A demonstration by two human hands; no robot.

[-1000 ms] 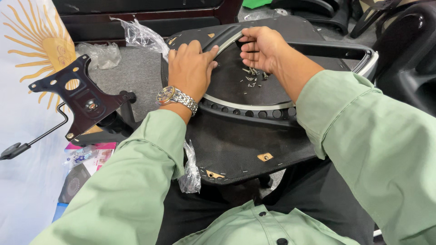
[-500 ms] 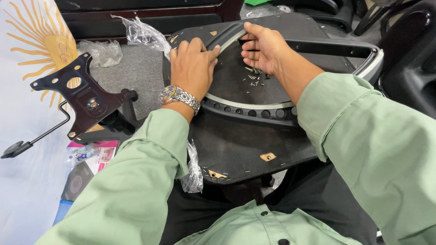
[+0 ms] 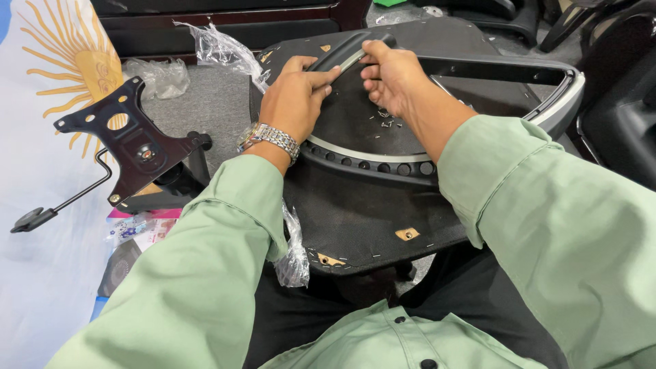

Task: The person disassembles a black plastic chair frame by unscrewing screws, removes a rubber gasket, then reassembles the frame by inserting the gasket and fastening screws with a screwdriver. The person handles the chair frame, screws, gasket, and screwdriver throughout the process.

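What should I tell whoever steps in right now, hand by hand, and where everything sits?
Left hand: gripping the curved grey armrest frame, thumb on top.
Right hand: pinching the same frame near its bend.
Upturned seat pan: on the lap, frame lying on it, loose screws between the hands.
Done: frame placed on the pan.
Left: screws lie loose; black tilt plate sits apart on the left; clear plastic wrap still hangs around the pan.

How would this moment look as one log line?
left hand: gripping curved armrest bar | right hand: gripping same bar | underneath: upturned chair seat | loose screws on seat
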